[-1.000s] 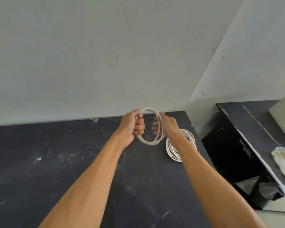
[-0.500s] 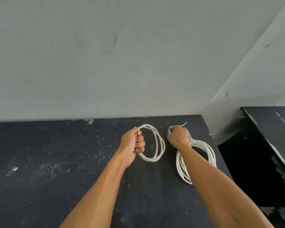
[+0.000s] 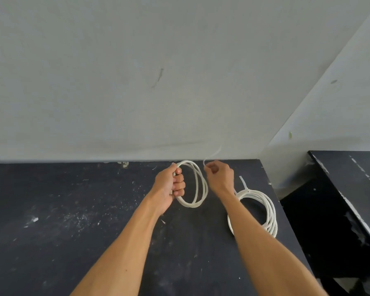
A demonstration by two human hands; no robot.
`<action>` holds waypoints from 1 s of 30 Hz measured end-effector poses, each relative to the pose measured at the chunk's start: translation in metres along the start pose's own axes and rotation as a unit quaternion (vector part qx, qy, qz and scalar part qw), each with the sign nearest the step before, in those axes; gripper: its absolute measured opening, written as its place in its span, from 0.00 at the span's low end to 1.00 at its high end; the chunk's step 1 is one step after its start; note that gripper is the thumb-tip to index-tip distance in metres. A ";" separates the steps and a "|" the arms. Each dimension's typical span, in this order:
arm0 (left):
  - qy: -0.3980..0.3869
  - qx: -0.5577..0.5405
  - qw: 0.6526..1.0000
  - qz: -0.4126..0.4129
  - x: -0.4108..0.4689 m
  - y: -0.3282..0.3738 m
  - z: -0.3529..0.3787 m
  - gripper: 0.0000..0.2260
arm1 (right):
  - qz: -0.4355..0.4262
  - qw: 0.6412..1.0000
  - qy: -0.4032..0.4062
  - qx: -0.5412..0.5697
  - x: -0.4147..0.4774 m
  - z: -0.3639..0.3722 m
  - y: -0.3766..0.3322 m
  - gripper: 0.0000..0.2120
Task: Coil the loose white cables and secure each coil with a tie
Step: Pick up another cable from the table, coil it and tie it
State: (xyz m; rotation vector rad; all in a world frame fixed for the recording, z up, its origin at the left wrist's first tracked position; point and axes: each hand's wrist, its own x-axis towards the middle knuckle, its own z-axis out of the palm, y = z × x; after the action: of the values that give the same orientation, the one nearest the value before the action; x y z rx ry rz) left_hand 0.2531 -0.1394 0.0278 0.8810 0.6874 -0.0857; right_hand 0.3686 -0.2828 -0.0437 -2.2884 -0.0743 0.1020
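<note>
My left hand (image 3: 169,184) is closed around one side of a small coil of white cable (image 3: 198,186), holding it upright above the black table (image 3: 73,231). My right hand (image 3: 219,178), just right of that coil, pinches a thin white tie (image 3: 212,155) whose blurred tail points up and to the right. A second, larger coil of white cable (image 3: 265,212) lies flat on the table near its right edge, partly behind my right forearm. A white tie (image 3: 244,184) is fastened at its top with its tail sticking up.
A pale grey wall runs along the table's far edge. Past the table's right edge is a gap, then another black surface (image 3: 350,178) with white streaks. White dust and specks are scattered over the table top.
My right hand let go of the small coil, went to the far side of the larger coil, and has come back up beside the small coil with a thin tie pinched in it.
</note>
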 end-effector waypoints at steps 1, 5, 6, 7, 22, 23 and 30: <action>-0.001 0.005 1.000 0.006 -0.009 0.004 -0.002 0.19 | -0.007 0.999 0.003 0.039 -0.011 -0.006 -0.013 0.05; 0.001 0.055 0.997 0.048 -0.053 0.025 -0.014 0.18 | -0.091 0.989 0.019 0.112 -0.066 -0.042 -0.068 0.05; 0.000 0.070 0.996 0.059 -0.066 0.032 -0.018 0.17 | -0.119 0.985 0.017 0.121 -0.083 -0.055 -0.082 0.05; -0.001 0.085 0.994 0.071 -0.081 0.040 -0.023 0.17 | -0.145 0.981 0.005 0.130 -0.101 -0.069 -0.097 0.05; 0.055 0.474 0.818 0.321 -0.274 0.126 -0.054 0.21 | -0.415 0.883 -0.169 -0.141 -0.253 -0.144 -0.267 0.08; 0.065 0.475 0.814 0.329 -0.281 0.127 -0.057 0.22 | -0.430 0.887 -0.134 -0.103 -0.257 -0.141 -0.270 0.07; 0.168 0.500 0.720 0.450 -0.309 0.131 -0.066 0.22 | -0.449 0.889 0.021 0.088 -0.297 -0.109 -0.267 0.10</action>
State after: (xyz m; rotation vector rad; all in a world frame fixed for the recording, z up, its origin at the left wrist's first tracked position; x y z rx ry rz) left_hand 0.0215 -0.0684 0.2692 2.2597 0.4345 0.6679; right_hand 0.0779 -0.2147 0.2431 -1.8663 -1.0385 -0.4057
